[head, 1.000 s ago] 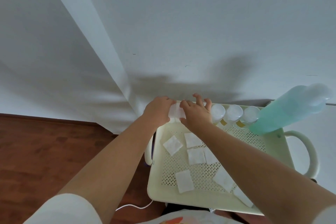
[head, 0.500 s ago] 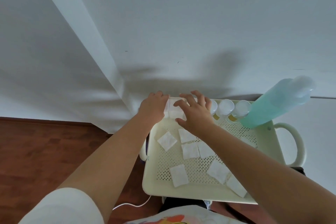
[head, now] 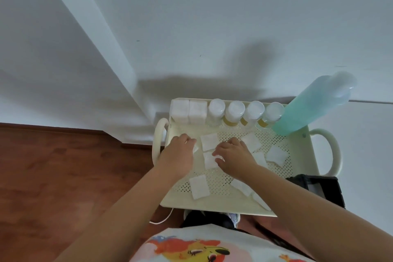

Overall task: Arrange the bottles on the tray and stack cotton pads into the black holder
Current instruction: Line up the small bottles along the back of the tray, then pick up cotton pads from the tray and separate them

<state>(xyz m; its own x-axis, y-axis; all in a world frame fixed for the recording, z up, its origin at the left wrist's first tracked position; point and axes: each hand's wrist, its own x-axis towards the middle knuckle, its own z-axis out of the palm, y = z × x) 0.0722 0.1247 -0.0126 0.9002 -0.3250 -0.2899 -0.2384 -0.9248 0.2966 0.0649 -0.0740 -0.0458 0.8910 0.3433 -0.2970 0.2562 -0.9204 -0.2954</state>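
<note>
A cream perforated tray point(head: 214, 206) holds a back row of bottles: two square white-capped bottles point(head: 188, 111), several round clear-capped bottles point(head: 234, 110) and a tall teal bottle point(head: 314, 102) at the right end. Several white square cotton pads point(head: 199, 187) lie scattered on the tray floor. My left hand point(head: 180, 155) is curled at the tray's left side, its fingertips pinching a pad point(head: 196, 148). My right hand point(head: 234, 155) is curled over the middle, fingers and thumb closing on the edge of another pad point(head: 209, 160). The black holder point(head: 319, 187) sits off the tray's front right corner.
The tray has loop handles on the left point(head: 158, 140) and right point(head: 331, 151). A white wall rises directly behind the bottles. Wooden floor point(head: 63, 176) lies to the left, with a white cable point(head: 163, 218) under the tray's front edge.
Both hands have left the square bottles at the back left and drawn back to the cotton pads in the tray's middle. The square bottles now stand uncovered in the row.
</note>
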